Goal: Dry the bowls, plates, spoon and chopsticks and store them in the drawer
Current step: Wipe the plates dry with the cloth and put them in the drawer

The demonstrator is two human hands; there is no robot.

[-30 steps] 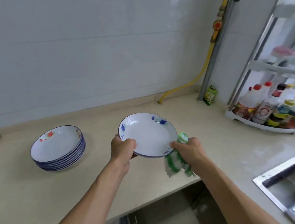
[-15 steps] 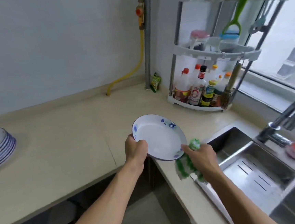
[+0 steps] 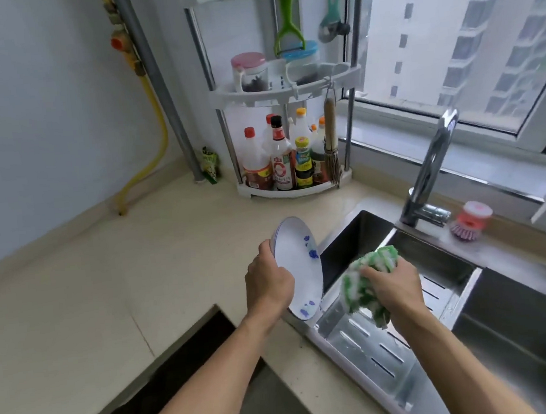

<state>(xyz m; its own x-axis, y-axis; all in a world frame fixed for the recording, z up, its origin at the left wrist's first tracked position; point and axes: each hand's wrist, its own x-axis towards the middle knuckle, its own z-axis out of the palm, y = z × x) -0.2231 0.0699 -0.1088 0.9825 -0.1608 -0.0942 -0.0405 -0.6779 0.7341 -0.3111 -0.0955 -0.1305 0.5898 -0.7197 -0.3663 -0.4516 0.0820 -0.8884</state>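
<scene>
A white plate (image 3: 298,270) with blue flower marks stands tilted almost on edge above the left rim of the steel sink (image 3: 439,308). My left hand (image 3: 268,281) grips its rim from the left. My right hand (image 3: 394,287) clutches a green-and-white cloth (image 3: 367,281) just right of the plate, over the sink's slotted drain tray (image 3: 370,353). Cloth and plate are a small gap apart. The stack of plates is out of view.
A corner rack (image 3: 296,185) with sauce bottles and jars stands at the back of the beige counter (image 3: 108,303). A tap (image 3: 427,173) and a red dish brush (image 3: 471,221) sit behind the sink. A dark opening (image 3: 193,362) lies below the counter edge.
I have turned right, from the plate stack toward the sink. The plate went from lying flat to tilted on edge over the sink, and the cloth came away from its rim.
</scene>
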